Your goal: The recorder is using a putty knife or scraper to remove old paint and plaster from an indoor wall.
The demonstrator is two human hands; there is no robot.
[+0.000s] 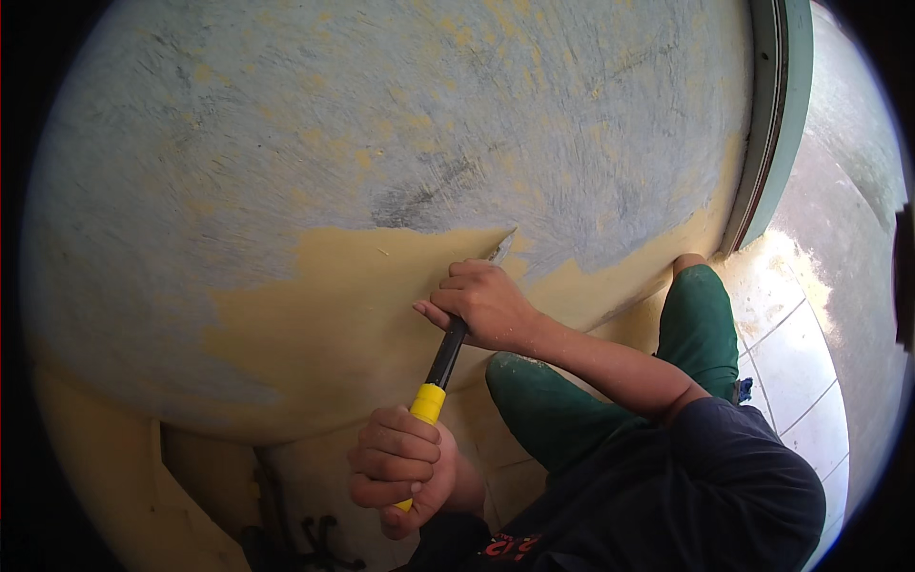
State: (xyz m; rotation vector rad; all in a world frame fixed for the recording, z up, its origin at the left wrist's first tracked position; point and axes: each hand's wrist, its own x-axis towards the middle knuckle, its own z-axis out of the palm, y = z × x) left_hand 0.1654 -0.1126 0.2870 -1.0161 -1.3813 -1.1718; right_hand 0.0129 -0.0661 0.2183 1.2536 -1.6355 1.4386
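Note:
A long-handled scraper [445,354] with a black shaft and yellow grip slants up to the painted wall [343,300]. My right hand [480,297] grips its upper shaft, palm down, close behind the metal blade [502,247]. The blade's tip meets the wall at the border between smooth yellow paint and a rough grey-blue surface with yellow patches. Lower down, my left hand [400,461] is closed around the yellow grip, hiding most of its end. Part of the blade is hidden by my right hand.
My bent knees in green trousers [550,407] are close below the wall. A green-grey frame [775,143] borders the wall at the right, with pale floor tiles [793,357] beside me. Dark curved objects [325,543] lie at the lower left, too dim to identify.

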